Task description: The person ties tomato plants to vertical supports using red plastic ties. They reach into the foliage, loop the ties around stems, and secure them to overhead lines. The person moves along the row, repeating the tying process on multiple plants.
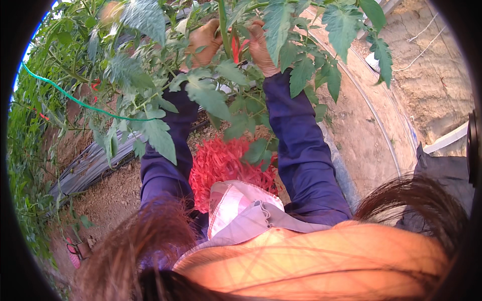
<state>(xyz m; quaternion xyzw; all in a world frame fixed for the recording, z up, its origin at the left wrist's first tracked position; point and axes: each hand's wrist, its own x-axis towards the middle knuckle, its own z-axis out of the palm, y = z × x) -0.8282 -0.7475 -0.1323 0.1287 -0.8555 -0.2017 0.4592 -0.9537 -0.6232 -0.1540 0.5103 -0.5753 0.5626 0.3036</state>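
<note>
A thick green tomato stem [224, 28] rises between my two hands among broad leaves. My left hand [205, 43] is just left of the stem with its fingers curled; the leaves and stem partly hide the fingertips. To the right of the stem, my right hand [260, 49] has its thumb and fingers together at a red plastic strip [236, 49], which hangs beside the stem. Whether the strip goes all the way around the stem cannot be seen. Below my forearms is a large bunch of cut red plastic strips [229, 158].
A green twine [86, 105] stretches across the foliage at left. Dark drip-tape-like strips [98, 161] lie on the soil. Right of the plants, a pale pipe [361, 94] curves along an earthen wall [433, 56]. A pink object [73, 254] is at lower left.
</note>
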